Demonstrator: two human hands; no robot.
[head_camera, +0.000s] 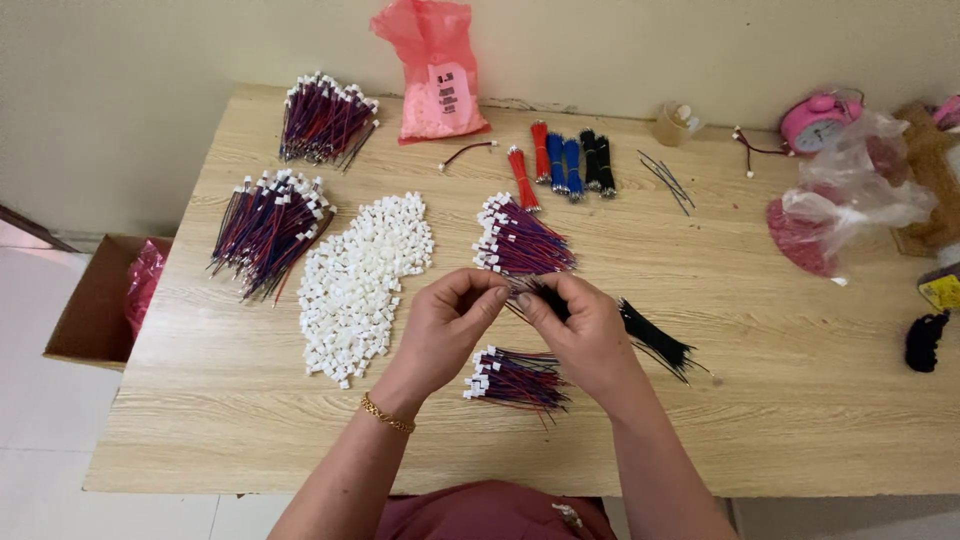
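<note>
Pinching thin wires (515, 290) between both hands: left hand (447, 322) and right hand (580, 335) meet fingertip to fingertip just above the tabletop (760, 330), each grip pressed together on the strands. Risks, as I judge them: a loose strand could slip into the black wire bundle (655, 343) beside the right wrist, and the left forearm sits near the white connector pile (362, 282), so a sweep could scatter it.

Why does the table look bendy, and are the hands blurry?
In the head view the wide lens bows the table edges; light is soft and even, with faint shadows. The left hand and right hand look fairly sharp; the thin black wires smear a little.
</note>
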